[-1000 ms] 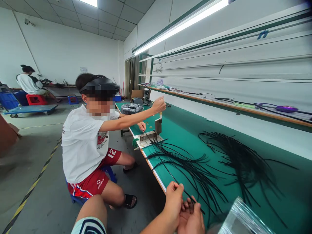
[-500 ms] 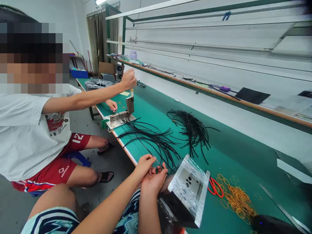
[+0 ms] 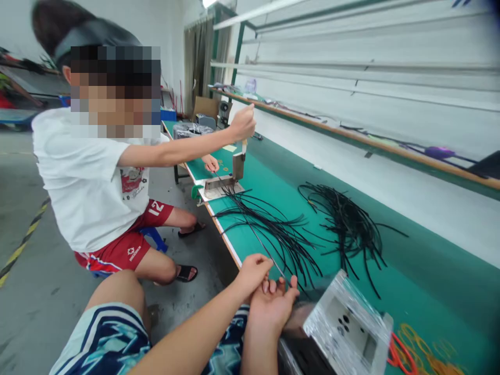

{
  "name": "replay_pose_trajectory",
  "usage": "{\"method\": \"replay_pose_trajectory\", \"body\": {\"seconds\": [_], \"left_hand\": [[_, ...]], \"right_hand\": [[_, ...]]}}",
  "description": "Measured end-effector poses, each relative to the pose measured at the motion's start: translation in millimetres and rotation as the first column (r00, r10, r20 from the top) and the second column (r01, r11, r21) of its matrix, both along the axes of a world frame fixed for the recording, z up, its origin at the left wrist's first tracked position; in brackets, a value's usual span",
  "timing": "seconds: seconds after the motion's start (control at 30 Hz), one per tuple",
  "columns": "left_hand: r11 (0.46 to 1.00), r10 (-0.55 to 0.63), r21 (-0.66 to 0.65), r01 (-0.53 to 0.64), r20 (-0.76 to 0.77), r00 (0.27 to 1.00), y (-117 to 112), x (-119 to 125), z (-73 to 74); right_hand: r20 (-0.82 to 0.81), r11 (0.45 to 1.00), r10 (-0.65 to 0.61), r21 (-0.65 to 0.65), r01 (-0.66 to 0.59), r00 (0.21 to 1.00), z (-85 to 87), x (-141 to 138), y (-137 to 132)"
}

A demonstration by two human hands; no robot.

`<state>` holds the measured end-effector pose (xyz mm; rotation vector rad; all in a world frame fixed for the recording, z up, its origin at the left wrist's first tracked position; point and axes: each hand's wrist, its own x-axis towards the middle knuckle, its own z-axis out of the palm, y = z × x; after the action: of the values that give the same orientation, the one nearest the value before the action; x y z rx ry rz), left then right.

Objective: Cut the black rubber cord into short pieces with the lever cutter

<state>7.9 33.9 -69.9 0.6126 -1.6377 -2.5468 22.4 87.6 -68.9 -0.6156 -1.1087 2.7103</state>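
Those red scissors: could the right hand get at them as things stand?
Probably, though not directly: the foil-wrapped block stands between the right hand and the scissors, so the hand would likely have to go over or around it.

The left forearm reaches up from the lower left, bare, to the left hand, which sits back-up with its fingers apparently curled downward, though the angle hides them. Just beside it, the right hand turns palm-up on an upright right forearm, its fingertips loosely spread and nearly touching the left hand.
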Motion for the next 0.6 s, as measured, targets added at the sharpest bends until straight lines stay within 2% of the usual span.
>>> {"method": "replay_pose_trajectory", "body": {"seconds": [0.1,0.23,0.37,0.6], "left_hand": [[1.000,0.020,0.006,-0.020,0.033,0.999,-2.3,-2.9,-1.7],[0.998,0.035,0.045,-0.037,0.051,0.998,-3.1,-5.9,-2.2],[0.997,0.034,0.071,-0.039,0.074,0.997,-2.4,-6.4,0.1],[0.993,0.036,0.105,-0.046,0.099,0.994,-1.3,-12.7,-4.4]], "right_hand": [[0.034,0.996,0.011,-0.084,-0.009,0.999,2.6,0.8,1.1],[0.138,0.974,0.000,-0.223,0.031,0.990,14.4,2.6,0.1],[0.167,0.968,-0.003,-0.245,0.044,0.986,20.8,3.2,-0.3],[0.103,0.966,-0.021,-0.254,0.047,0.994,10.9,-0.7,0.6]]}}
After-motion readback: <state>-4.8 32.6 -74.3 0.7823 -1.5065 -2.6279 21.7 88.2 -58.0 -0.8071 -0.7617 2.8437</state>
